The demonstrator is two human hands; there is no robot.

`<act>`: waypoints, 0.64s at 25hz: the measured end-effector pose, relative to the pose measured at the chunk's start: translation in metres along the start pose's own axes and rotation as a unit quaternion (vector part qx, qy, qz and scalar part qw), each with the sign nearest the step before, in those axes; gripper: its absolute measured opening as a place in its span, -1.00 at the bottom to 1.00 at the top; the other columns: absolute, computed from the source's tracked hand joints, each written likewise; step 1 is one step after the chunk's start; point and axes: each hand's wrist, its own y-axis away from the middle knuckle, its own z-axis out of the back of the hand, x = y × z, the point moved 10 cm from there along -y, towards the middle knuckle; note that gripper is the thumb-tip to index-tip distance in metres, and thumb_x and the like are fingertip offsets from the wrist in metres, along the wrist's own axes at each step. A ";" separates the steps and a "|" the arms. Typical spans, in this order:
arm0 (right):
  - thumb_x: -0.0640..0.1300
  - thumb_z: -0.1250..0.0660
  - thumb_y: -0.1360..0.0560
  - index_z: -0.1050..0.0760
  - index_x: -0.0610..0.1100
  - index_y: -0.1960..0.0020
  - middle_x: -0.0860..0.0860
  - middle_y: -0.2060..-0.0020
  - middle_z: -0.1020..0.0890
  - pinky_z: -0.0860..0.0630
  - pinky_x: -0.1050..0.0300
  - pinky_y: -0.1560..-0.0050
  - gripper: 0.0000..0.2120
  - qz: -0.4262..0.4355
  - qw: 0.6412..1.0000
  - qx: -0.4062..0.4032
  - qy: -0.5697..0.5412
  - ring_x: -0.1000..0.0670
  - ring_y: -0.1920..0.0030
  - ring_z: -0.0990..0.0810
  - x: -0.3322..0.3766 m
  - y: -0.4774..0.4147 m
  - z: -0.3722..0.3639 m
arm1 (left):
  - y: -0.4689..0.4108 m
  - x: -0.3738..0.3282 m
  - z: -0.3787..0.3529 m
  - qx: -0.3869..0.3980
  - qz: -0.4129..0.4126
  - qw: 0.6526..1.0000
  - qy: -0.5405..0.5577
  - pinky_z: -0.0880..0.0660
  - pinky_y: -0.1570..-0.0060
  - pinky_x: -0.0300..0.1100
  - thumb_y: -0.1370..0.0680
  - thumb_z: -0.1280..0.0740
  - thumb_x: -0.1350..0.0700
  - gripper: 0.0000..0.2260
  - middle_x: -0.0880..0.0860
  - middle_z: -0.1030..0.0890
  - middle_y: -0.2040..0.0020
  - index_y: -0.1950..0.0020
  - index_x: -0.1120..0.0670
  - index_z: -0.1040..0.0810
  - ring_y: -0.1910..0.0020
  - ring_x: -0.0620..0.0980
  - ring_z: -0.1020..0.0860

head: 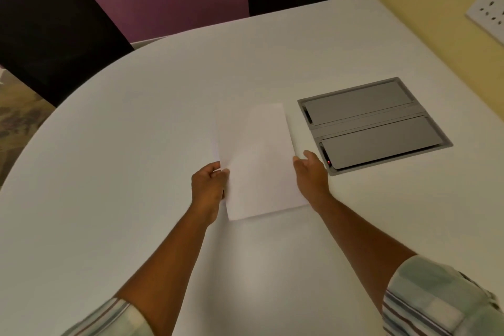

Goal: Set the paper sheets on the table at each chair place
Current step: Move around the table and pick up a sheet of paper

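Both forearms are reaching forward over the table [136, 144]; the left hand [207, 185] is pinching the paper sheets [259, 161] mid-surface, the right hand [311, 174], fingers loosely spread, touching their right edge.

One paper sheet [259, 163], two hands, one table [136, 131], two chairs, one grey hatch [373, 123]

Table [122, 144]: white top bare and open across the whole left half and the far side, giving free passage there. Obstructions: paper sheets [259, 161] at centre, flanked by left hand [208, 185] and right hand [311, 174]; grey hatch [373, 123], flush in the surface, just beside the right hand. Black chair [54, 30] stands beyond the far left rim; wall [436, 8] closes the right side.
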 end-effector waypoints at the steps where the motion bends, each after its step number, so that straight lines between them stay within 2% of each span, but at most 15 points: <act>1: -0.03 -0.29 -0.67 -0.52 -0.18 -0.41 -0.12 -0.32 -0.62 -0.52 0.08 -0.22 -0.63 -0.038 0.998 0.005 -0.039 -0.09 -0.24 -0.60 -0.009 0.003 0.010 | 0.013 0.005 -0.003 0.007 0.004 1.000 0.008 -0.66 -0.15 0.22 -0.63 -0.38 0.23 -0.78 -0.01 -0.79 0.00 -0.03 -0.07 -0.74 -0.09 0.18 -0.74; 3: -0.12 -0.38 -0.61 -0.65 -0.09 -0.12 -0.03 -0.05 -0.72 -0.54 0.22 0.10 -0.87 -0.073 0.993 0.009 -0.093 0.05 0.06 -0.64 -0.027 0.018 0.030 | 0.039 0.016 -0.011 0.021 0.013 1.000 0.017 -0.67 -0.13 0.19 -0.63 -0.38 0.23 -0.77 -0.01 -0.79 0.01 0.00 -0.07 -0.75 -0.07 0.17 -0.74; 5: -0.20 -0.45 -0.55 -0.66 -0.07 -0.03 0.06 0.12 -0.71 -0.56 0.27 0.21 -0.92 -0.080 0.992 0.008 -0.098 0.06 0.13 -0.67 -0.041 0.041 0.056 | 0.066 0.031 -0.023 0.035 0.024 0.999 0.012 -0.68 -0.07 0.15 -0.64 -0.38 0.22 -0.78 -0.02 -0.79 0.02 0.01 -0.07 -0.75 -0.04 0.14 -0.74; 9: -0.23 -0.47 -0.53 -0.67 -0.12 -0.11 -0.01 0.07 -0.74 -0.67 0.09 0.02 -0.84 -0.092 0.994 0.001 -0.062 -0.05 0.05 -0.73 -0.078 0.087 0.119 | 0.112 0.066 -0.056 0.081 0.046 0.995 -0.019 -0.71 0.08 0.01 -0.65 -0.40 0.17 -0.88 -0.01 -0.79 0.01 -0.04 0.02 -0.74 0.01 0.11 -0.76; 11: -0.23 -0.46 -0.55 -0.66 -0.15 -0.17 -0.01 0.06 -0.74 -0.62 0.16 0.07 -0.80 -0.099 0.994 -0.006 -0.044 -0.04 0.05 -0.71 -0.099 0.105 0.152 | 0.133 0.084 -0.077 0.103 0.047 0.992 -0.064 -0.72 0.15 -0.04 -0.65 -0.39 0.16 -0.89 0.01 -0.79 0.04 -0.01 0.08 -0.73 0.05 0.12 -0.77; 14: -0.22 -0.43 -0.57 -0.63 -0.22 -0.25 -0.10 -0.05 -0.71 -0.54 0.13 -0.05 -0.73 -0.114 0.993 -0.027 -0.003 -0.10 -0.06 -0.67 -0.133 0.128 0.197 | 0.165 0.116 -0.114 0.136 0.052 0.981 -0.131 -0.73 0.10 0.01 -0.64 -0.40 0.18 -0.88 0.14 -0.76 0.02 0.01 0.22 -0.68 0.05 0.20 -0.75; 16: -0.20 -0.44 -0.56 -0.64 -0.22 -0.23 -0.10 -0.03 -0.71 -0.53 0.11 -0.08 -0.74 -0.122 0.991 -0.052 0.024 -0.10 -0.06 -0.66 -0.155 0.143 0.231 | 0.187 0.136 -0.140 0.159 0.061 0.972 -0.159 -0.69 0.10 -0.01 -0.63 -0.43 0.18 -0.85 0.23 -0.74 0.00 0.07 0.26 -0.64 0.11 0.19 -0.73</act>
